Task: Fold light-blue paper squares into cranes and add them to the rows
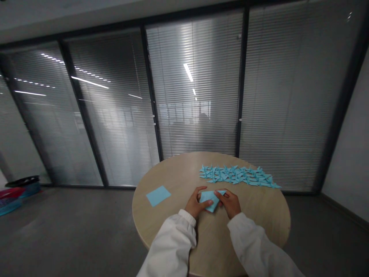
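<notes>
Two grips clamp one folded blue paper from either side: our left grip and right grip pinch it together, keeping it steady above the table. One flat blue square sheet lies left; many origami cranes sit beyond.

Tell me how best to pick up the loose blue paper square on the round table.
Take the blue paper square by its corner nearest you, coming from above with the left hand, the closer one, once it lets go of the folded paper. The square lies flat on the round table, so lifting one corner and pinching it probably works best.
</notes>
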Tool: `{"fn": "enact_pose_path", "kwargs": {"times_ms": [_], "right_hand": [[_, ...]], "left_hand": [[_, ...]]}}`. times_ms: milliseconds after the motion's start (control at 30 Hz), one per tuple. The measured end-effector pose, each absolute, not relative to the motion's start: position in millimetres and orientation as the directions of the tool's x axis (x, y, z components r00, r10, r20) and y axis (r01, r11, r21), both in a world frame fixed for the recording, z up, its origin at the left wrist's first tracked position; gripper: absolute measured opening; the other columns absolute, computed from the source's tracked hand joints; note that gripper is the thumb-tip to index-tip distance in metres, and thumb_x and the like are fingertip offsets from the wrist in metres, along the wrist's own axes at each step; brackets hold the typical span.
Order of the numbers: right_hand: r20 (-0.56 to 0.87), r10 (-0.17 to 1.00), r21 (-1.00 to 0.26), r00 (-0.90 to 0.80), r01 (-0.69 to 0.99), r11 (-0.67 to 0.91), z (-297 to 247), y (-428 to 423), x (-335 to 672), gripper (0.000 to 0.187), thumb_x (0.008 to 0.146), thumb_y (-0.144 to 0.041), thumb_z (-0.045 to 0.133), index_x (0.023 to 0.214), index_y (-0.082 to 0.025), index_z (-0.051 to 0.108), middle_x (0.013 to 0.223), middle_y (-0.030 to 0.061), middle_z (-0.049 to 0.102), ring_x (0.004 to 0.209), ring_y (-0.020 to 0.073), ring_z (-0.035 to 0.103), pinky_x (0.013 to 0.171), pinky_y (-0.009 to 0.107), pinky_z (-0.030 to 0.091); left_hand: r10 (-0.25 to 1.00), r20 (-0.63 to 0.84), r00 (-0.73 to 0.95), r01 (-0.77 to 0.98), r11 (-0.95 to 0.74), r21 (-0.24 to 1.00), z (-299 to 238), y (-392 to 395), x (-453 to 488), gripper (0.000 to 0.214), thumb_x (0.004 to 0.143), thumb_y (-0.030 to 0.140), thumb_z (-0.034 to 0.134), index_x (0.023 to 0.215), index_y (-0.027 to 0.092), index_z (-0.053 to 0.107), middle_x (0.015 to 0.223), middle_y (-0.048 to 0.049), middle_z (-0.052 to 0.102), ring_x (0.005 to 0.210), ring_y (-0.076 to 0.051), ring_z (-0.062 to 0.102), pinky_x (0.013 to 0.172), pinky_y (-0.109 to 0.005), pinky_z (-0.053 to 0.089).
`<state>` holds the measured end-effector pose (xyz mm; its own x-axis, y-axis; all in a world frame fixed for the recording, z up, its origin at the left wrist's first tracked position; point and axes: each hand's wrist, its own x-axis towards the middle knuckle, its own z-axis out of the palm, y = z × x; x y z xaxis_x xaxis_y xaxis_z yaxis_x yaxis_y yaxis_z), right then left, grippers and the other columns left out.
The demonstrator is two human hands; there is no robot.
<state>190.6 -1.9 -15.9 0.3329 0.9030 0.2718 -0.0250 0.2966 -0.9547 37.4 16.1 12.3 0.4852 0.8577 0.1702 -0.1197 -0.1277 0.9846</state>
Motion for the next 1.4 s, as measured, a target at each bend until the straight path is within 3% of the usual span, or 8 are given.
{"fn": "enact_pose_path", "kwargs": {"times_ms": [133,300,433,633,767,967,1167,1400], "right_hand": [[0.259,0.893,-0.951,0.368,-0.063,0.301,-18,0,194,0.041,0.061,-0.05,0.061,0.084,-0.016,0.058,0.052,-0.0019,0.056,0.043,0.0122,0.046,0.041,0.022,0.036],[0.276,0.893,-0.945,0.356,-0.068,0.319,-20,1,195,0.042,0.064,-0.052,0.057,0.089,-0.017,0.056,0.056,-0.0016,0.057,0.047,0.0125,0.048,0.041,0.021,0.037],[0.269,0.915,-0.949,0.301,-0.077,0.304,-18,-1,191,0.042,0.063,-0.052,0.058,0.085,-0.016,0.057,0.058,0.0005,0.059,0.049,0.0135,0.05,0.042,0.021,0.037],[0.267,0.937,-0.95,0.226,-0.102,0.296,-15,-2,188,0.041,0.06,-0.049,0.062,0.082,-0.015,0.06,0.062,0.0018,0.06,0.054,0.0147,0.053,0.048,0.023,0.041],[0.27,0.931,-0.95,0.247,-0.089,0.299,-14,-4,188,0.046,0.058,-0.048,0.064,0.091,-0.018,0.058,0.053,-0.0029,0.056,0.049,0.0133,0.052,0.048,0.023,0.042],[0.221,0.948,-0.96,0.227,-0.119,0.253,-18,-1,188,0.038,0.056,-0.045,0.066,0.079,-0.017,0.057,0.053,-0.0025,0.056,0.045,0.0118,0.051,0.043,0.022,0.042],[0.206,0.968,-0.971,0.143,-0.091,0.22,-19,0,187,0.03,0.057,-0.041,0.066,0.074,-0.017,0.058,0.059,-0.0011,0.058,0.052,0.0126,0.053,0.045,0.021,0.043],[0.172,0.984,-0.981,0.052,-0.082,0.176,-12,-6,183,0.03,0.053,-0.034,0.069,0.075,-0.016,0.061,0.065,0.0015,0.061,0.061,0.0157,0.056,0.054,0.025,0.043]], "left_hand": [[0.836,0.171,0.521,-0.187,-0.084,0.979,11,19,36,0.061,0.052,0.035,0.072,0.105,0.016,0.047,0.089,-0.0065,0.058,0.075,-0.017,0.056,0.061,-0.029,0.047],[0.827,0.242,0.507,-0.187,-0.169,0.968,8,22,35,0.056,0.051,0.023,0.071,0.102,0.013,0.053,0.086,-0.0066,0.059,0.075,-0.016,0.055,0.066,-0.027,0.044],[0.881,0.274,0.386,-0.061,-0.272,0.96,1,29,33,0.042,0.058,0.018,0.061,0.099,0.011,0.057,0.079,-0.0054,0.06,0.059,-0.01,0.051,0.054,-0.021,0.039],[0.916,0.322,0.239,0.143,-0.361,0.922,-7,41,29,0.019,0.063,0.019,0.052,0.074,0.01,0.064,0.058,-0.002,0.057,0.055,-0.012,0.049,0.051,-0.021,0.036],[0.922,0.329,0.205,0.23,-0.372,0.899,-3,37,29,0.017,0.063,0.019,0.052,0.072,0.012,0.064,0.06,-0.0017,0.06,0.058,-0.013,0.051,0.053,-0.021,0.038],[0.869,0.394,0.298,0.176,-0.456,0.873,1,31,30,0.03,0.064,0.028,0.057,0.091,0.016,0.064,0.089,-0.0053,0.064,0.075,-0.016,0.055,0.065,-0.023,0.041],[0.906,0.327,0.269,0.268,-0.396,0.878,-3,33,29,0.036,0.068,0.042,0.052,0.078,0.011,0.067,0.063,-0.003,0.062,0.061,-0.015,0.052,0.054,-0.022,0.038],[0.874,0.391,0.288,0.355,-0.477,0.804,5,26,30,0.025,0.068,0.035,0.054,0.08,0.016,0.066,0.074,-0.0042,0.066,0.07,-0.017,0.056,0.063,-0.023,0.04]]}}
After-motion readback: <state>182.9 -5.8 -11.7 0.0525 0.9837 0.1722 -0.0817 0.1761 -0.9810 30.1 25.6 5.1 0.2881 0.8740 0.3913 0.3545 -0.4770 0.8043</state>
